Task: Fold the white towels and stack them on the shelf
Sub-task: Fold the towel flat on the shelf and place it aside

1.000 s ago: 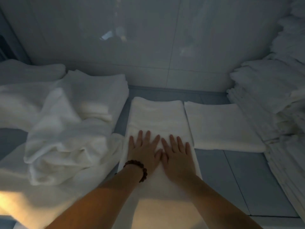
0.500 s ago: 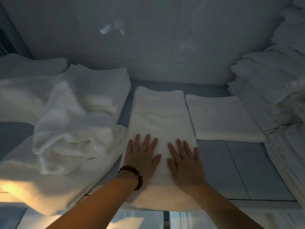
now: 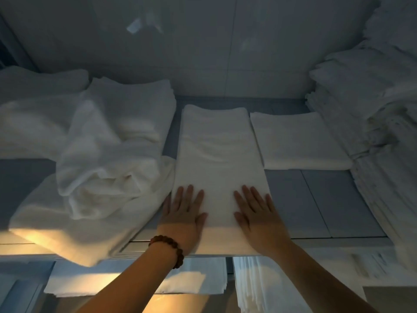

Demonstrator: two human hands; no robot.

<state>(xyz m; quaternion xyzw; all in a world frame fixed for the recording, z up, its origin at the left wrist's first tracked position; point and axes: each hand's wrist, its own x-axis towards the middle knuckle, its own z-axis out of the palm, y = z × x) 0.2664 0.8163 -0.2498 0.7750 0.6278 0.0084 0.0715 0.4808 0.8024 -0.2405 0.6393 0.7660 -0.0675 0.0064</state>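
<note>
Palms down, we have our left hand and our right hand pressed flat on the near end of the long towel, fingers straight and slightly spread, neither one curled round or pinching any cloth. From our hands the towel runs straight ahead, its long axis pointing away from us toward the back wall, its near edge just under our wrists at the front lip of the shelf. Our hands sit level with each other, the left by the towel's left edge, the right by its right edge, so neither is nearer the far end. We judge the next fold must go along that axis, one end carried to meet the other, both hands working evenly. The towel looks white, smooth and folded lengthwise into a narrow strip, with a few soft creases beyond our fingertips. Ahead of our right hand lies a smaller folded towel, just beside the long one; outward of our left hand sits a crumpled heap of white cloth
</note>
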